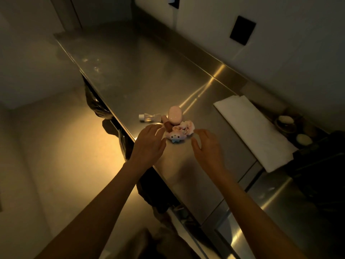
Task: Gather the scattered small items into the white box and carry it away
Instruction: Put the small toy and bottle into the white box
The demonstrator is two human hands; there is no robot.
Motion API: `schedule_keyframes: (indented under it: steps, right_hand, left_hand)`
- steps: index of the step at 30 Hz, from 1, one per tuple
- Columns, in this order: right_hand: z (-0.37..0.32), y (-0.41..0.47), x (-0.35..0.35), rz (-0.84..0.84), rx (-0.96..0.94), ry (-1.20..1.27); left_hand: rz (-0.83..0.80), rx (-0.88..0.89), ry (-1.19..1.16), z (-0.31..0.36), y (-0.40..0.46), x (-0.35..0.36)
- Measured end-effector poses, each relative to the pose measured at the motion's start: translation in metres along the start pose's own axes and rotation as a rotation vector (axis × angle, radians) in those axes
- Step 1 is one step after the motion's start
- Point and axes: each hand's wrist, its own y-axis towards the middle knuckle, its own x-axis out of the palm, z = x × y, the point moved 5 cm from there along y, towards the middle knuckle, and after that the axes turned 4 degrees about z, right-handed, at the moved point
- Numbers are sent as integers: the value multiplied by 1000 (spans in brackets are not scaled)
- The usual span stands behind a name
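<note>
A small heap of items lies on the steel counter (149, 75): a pink oval case (175, 114), a clear small bottle (149, 117) with a white cap lying on its side, a pink-white scrunchie (187, 127), a brown tube (168, 125) and a small white plush figure (175, 137) at the front. My left hand (149, 142) hovers just left of the heap, fingers spread and relaxed. My right hand (207, 144) hovers just right of it, fingers loosely bent, holding nothing. No white box can be made out.
A folded white towel (252, 131) lies on the counter to the right. Beyond it sit dark dishes with pale soaps (285, 119). The counter's front edge runs diagonally past my left hand. A dark bag (97, 105) hangs below that edge. The light is dim.
</note>
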Motion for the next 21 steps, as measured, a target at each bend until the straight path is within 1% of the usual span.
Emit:
schedule_keyframes:
  steps: [3,8,13,18,21]
  right_hand:
    - [13,11,7,-5,17,1]
    - [29,27,25,-70,78,-3]
    - [25,34,49,-57,119,17]
    - [10,39,78,-98,204,61]
    - [8,44,99,-132,235,24]
  left_hand:
    - [-19,-5,-32,-2,10,14]
    - [-53,-19,-44,-23,28,37]
    - [-108,20,0,-64,47,53]
    - [-208,55,-5,-108,71,68]
    - [-250,92,-16,-130,82,77]
